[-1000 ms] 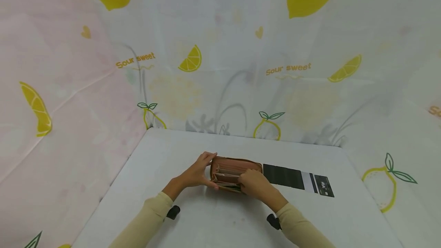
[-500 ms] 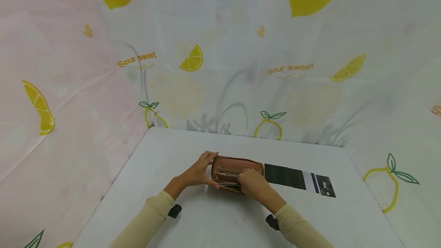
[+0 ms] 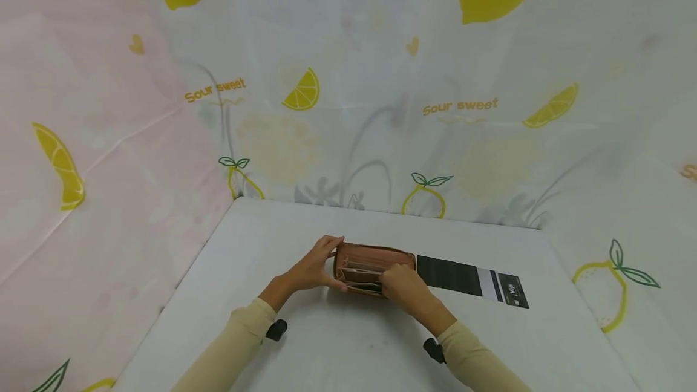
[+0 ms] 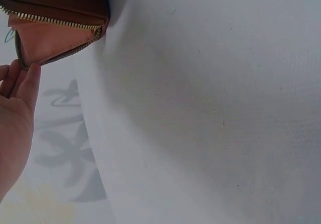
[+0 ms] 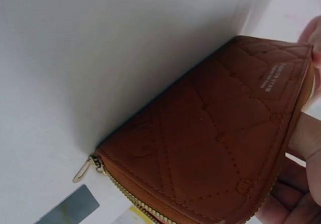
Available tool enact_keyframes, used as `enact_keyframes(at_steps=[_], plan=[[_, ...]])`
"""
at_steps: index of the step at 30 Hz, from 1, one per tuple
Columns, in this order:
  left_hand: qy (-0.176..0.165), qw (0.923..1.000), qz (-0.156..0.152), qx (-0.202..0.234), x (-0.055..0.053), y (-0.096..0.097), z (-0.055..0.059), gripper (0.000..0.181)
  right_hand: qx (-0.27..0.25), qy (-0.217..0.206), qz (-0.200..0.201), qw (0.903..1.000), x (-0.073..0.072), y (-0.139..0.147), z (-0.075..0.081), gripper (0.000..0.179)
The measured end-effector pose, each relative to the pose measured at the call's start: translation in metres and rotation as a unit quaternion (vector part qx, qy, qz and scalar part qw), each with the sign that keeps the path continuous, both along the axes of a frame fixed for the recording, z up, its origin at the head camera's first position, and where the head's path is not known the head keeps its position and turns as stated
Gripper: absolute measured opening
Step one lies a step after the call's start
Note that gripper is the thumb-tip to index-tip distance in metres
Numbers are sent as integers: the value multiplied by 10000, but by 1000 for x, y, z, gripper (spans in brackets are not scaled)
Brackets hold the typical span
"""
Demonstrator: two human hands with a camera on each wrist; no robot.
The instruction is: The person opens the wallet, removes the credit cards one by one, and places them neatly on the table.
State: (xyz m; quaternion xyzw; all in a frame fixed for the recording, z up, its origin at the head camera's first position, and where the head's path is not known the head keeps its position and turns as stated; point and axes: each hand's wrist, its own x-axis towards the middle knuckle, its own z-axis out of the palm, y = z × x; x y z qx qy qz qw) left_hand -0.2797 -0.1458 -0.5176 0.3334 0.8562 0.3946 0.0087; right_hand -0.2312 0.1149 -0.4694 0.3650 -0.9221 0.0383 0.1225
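A brown zip wallet (image 3: 376, 254) stands unzipped on the white table, its pink-lined compartments facing up in the head view. My left hand (image 3: 313, 265) grips its left end, fingers at the far edge and thumb at the near edge. In the left wrist view that hand (image 4: 17, 103) pinches a corner of the wallet (image 4: 60, 38) beside the gold zip. My right hand (image 3: 408, 289) reaches into the wallet's right part. Its fingertips are hidden there, so whether they pinch anything does not show. The wallet's quilted outside (image 5: 210, 133) hides part of the right hand (image 5: 296, 194).
Right of the wallet lies a row of overlapping dark cards (image 3: 449, 274), then a white card with a dark stripe (image 3: 489, 285) and a black VIP card (image 3: 513, 291). Lemon-print cloth (image 3: 348, 138) hangs behind and beside the table.
My right hand has shifted slightly to the right within the wallet. The left hand keeps its grip on the left end, and the cards lie where they were.
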Motion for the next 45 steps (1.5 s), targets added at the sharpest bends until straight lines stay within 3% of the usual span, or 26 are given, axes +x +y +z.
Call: enact_keyframes(at_steps=[6, 14, 18, 22, 28, 35, 39, 45], plan=[[-10, 9999, -66, -92, 1, 1, -3, 119, -42, -206, 75, 9998, -1, 0, -2, 22], [-117, 9999, 61, -76, -1, -1, -1, 121, 137, 5, -71, 9999, 8, -7, -2, 18], [45, 9992, 92, -392, -2, -1, -2, 119, 157, -509, 186, 9984, 17, -7, 2, 15], [391, 9968, 63, -692, -2, 0, -2, 116, -158, -1114, 195, 9935, 16, -1, 6, 18], [520, 9982, -33, -294, -3, 0, -3, 115, 152, -693, 87, 9974, 6, 6, 7, 17], [76, 9999, 47, 81, -2, -1, -6, 111, 371, 34, -4, 9993, -12, 11, 3, 14], [-57, 9996, 249, -71, -3, 2, -4, 113, 188, -168, 18, 9997, -24, 14, 8, 14], [-672, 9958, 613, -100, -5, 5, -6, 98, -43, -667, 522, 9964, -32, 18, 12, 13]])
